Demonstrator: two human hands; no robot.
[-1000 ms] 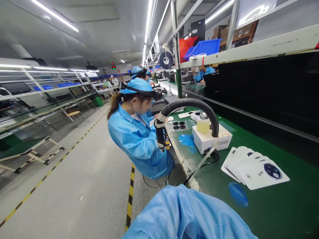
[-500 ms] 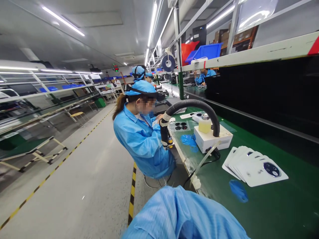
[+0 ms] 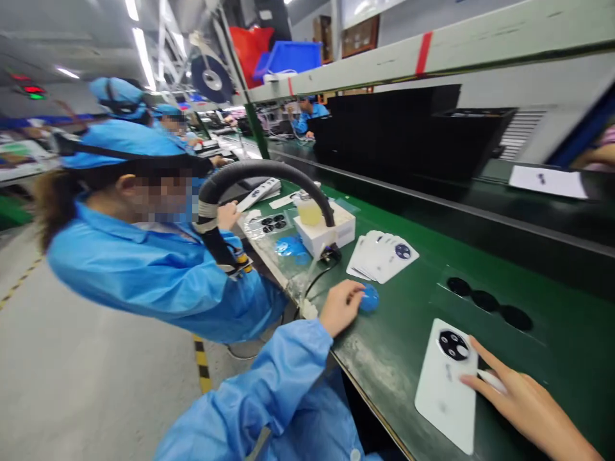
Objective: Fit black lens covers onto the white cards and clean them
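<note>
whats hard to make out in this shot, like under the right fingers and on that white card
All from the head view:
- Small white piece under the right hand: too blurred to identify.
- Small print on the white rounded card: too small to read.
- Right forearm: cut off by the bottom edge.
- Tool on the black ribbed hose: partly hidden by the co-worker's blue sleeve.

Green mat (image 3: 408, 378) passable between left hand (image 3: 341, 307), right hand (image 3: 523, 400); cards (image 3: 379, 259) beyond.

The right forearm (image 3: 571, 442) runs off the frame; print on the white card (image 3: 444, 410) is illegible.
</note>
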